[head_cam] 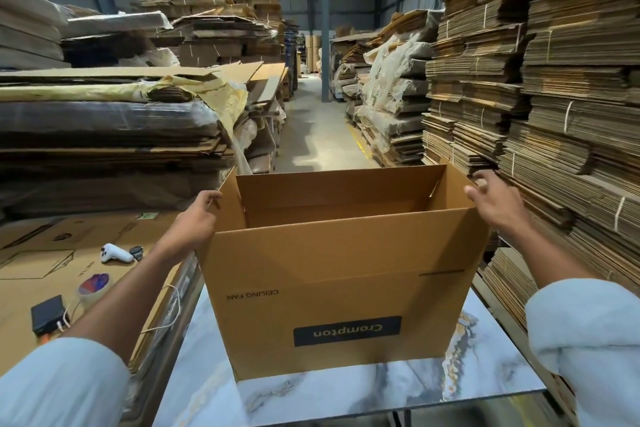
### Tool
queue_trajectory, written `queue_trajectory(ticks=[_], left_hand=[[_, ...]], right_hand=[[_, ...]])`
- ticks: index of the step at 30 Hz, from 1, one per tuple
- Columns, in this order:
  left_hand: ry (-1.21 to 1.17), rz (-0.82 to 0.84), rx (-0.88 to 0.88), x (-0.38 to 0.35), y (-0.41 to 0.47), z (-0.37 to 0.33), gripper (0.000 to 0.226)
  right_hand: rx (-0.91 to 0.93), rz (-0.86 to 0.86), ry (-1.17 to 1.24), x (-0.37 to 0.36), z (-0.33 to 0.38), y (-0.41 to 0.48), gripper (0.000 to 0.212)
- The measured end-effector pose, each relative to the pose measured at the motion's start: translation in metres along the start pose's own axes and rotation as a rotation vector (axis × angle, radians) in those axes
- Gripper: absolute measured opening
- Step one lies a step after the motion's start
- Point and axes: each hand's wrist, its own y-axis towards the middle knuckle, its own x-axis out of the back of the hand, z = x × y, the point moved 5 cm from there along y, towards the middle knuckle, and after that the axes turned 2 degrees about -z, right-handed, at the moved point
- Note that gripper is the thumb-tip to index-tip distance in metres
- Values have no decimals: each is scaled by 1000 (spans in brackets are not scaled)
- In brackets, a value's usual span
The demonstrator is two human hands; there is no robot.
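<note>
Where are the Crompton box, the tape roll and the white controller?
Crompton box (346,263), head view, middle of its near wall.
tape roll (94,282), head view, its top face.
white controller (116,253), head view, middle of its body.

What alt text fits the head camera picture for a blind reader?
A person's left hand grips the left flap of an open cardboard box, while the right hand reaches with spread fingers at its right corner. The box stands on a marble-patterned table among stacks of flattened cardboard.
</note>
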Motion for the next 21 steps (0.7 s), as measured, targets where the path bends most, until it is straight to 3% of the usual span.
queue_trajectory(ticks=[2, 4, 6, 8, 10, 14, 18, 21], left_hand=[[-256, -23, 75, 1, -3, 4, 43], [-415, -31, 190, 0, -6, 14, 37], [-526, 13, 258, -2, -7, 26, 34], [-612, 68, 267, -3, -10, 32, 31], [-648, 120, 254, -8, -15, 31, 24], [-599, 133, 215, -8, -17, 29, 23], [-536, 189, 154, -1, -24, 33, 23], [-555, 294, 104, -8, -46, 22, 40]], right_hand=[[19, -175, 199, 3, 1, -17, 43], [80, -421, 241, 7, 4, -46, 34], [199, -557, 264, -4, 15, -88, 22], [375, -446, 280, -40, 38, -140, 17], [440, -164, 248, -93, 59, -193, 29], [169, 231, 224, -172, 82, -250, 88], [118, 372, 285, -189, 102, -246, 98], [153, 461, 353, -194, 107, -226, 96]])
